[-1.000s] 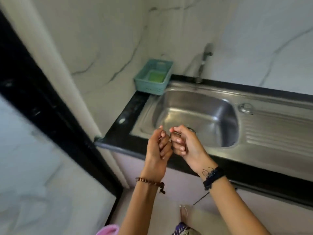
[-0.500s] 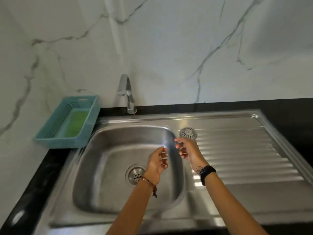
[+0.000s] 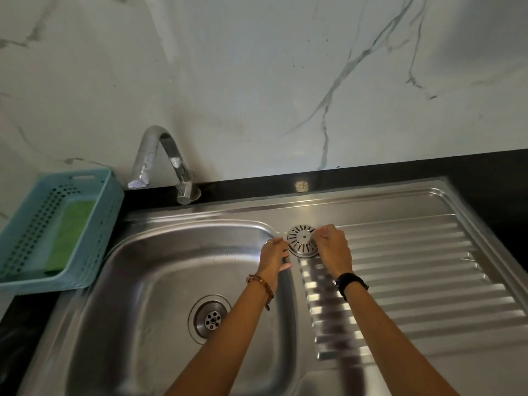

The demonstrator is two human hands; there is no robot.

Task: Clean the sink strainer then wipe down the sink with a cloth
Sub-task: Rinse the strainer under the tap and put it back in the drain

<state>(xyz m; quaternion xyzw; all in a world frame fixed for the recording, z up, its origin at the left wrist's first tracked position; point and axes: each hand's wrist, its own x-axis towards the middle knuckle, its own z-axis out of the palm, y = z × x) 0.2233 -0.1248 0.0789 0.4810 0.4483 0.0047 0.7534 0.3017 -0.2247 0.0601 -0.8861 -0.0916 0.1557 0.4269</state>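
Observation:
A round slotted metal sink strainer [image 3: 301, 242] sits on the steel drainboard just right of the basin's back right corner. My left hand [image 3: 274, 257] grips its left edge and my right hand [image 3: 333, 250] grips its right edge, fingers closed around the rim. The steel sink basin [image 3: 148, 281] lies to the left, its drain [image 3: 211, 318] open, without the strainer. A green cloth or scrub pad [image 3: 70, 232] lies in the teal basket at the far left.
A teal perforated basket [image 3: 94, 267] stands on the black counter left of the sink. A curved chrome tap [image 3: 168, 161] rises behind the basin. The ribbed drainboard [image 3: 414, 281] stretches right. A marble wall stands behind.
The view swung from the side of the counter to above the sink. Both hands moved forward and right to the strainer on the drainboard and closed on its edges.

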